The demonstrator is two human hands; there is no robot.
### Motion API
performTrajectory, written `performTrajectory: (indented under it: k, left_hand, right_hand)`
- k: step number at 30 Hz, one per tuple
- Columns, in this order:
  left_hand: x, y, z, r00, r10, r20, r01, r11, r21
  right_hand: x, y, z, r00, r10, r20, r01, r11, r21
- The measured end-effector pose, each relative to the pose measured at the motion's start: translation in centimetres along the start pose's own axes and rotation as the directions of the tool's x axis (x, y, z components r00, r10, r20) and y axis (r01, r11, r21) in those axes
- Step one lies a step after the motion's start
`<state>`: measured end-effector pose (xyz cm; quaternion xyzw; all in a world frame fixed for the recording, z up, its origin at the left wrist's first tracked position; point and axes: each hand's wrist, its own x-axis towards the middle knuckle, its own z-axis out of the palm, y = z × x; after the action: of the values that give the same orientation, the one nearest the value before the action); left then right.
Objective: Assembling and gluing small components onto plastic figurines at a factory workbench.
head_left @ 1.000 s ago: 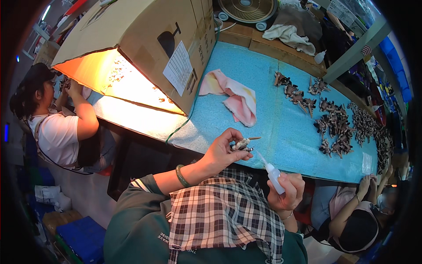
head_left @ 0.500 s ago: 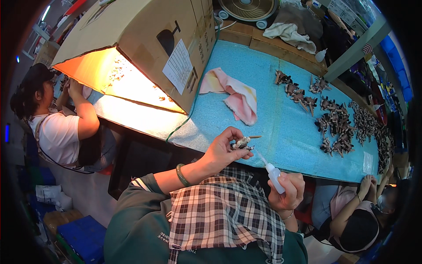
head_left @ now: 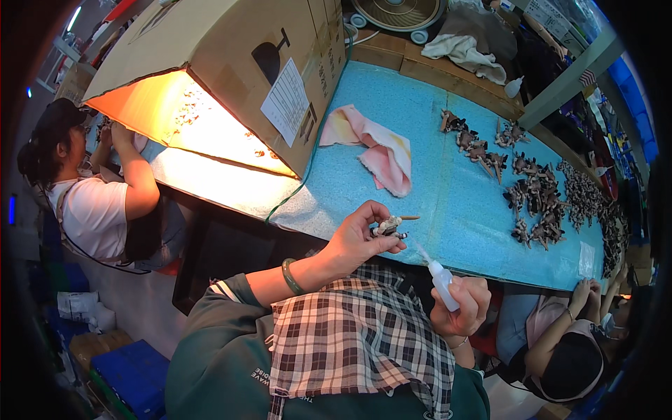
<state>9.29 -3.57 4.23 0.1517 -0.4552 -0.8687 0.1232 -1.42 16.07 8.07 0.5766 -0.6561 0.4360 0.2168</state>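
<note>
My left hand (head_left: pixel 358 238) pinches a small painted figurine (head_left: pixel 386 227), pale and dark, with a thin tan pointed piece (head_left: pixel 409 218) sticking out to the right. Its finer details are too small to make out. In my right hand (head_left: pixel 465 308) is a white squeeze bottle (head_left: pixel 442 283) with a long clear nozzle, tilted so that the tip points up and left toward the figurine. A gap separates the tip from the figurine. Both hands hover at the near edge of the blue-covered table (head_left: pixel 336 203).
A pink and yellow cloth (head_left: pixel 388 157) lies beyond my hands. Several brown figurines (head_left: pixel 539 192) are grouped at the right. A large cardboard box (head_left: pixel 231 84), lit inside, stands at the left. Two people (head_left: pixel 98 203) sit at either side. A fan (head_left: pixel 395 12) stands behind.
The squeeze bottle in my right hand has shifted slightly right, its tip a little farther from the figurine. My left hand keeps its hold almost unmoved.
</note>
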Motion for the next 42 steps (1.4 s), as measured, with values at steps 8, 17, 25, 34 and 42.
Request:
performTrajectory:
  k: [8, 17, 25, 34, 42]
  left_hand:
    - [0.0, 0.0, 0.4, 1.000, 0.005, -0.007, -0.005, 1.000, -0.007]
    - [-0.2, -0.2, 0.4, 1.000, 0.019, -0.003, -0.019, 1.000, 0.003]
    - [-0.1, -0.2, 0.6, 0.999, 0.022, -0.032, -0.021, 1.000, 0.010]
    - [0.1, -1.0, 0.4, 0.997, 0.067, -0.029, -0.065, 0.994, 0.088]
    - [0.1, -0.8, 0.5, 0.998, 0.064, -0.017, -0.062, 0.995, 0.083]
  right_hand:
    - [-0.2, -0.1, 0.3, 0.999, 0.040, -0.024, -0.039, 0.999, 0.024]
    - [-0.2, 0.0, 0.4, 0.999, 0.033, -0.002, -0.033, 0.999, 0.013]
    - [-0.3, -0.1, 0.0, 1.000, -0.002, -0.016, 0.002, 1.000, 0.007]
    - [-0.2, -0.1, 0.4, 1.000, 0.019, -0.013, -0.018, 0.999, 0.035]
    - [-0.2, -0.1, 0.3, 1.000, 0.025, 0.012, -0.025, 0.999, 0.040]
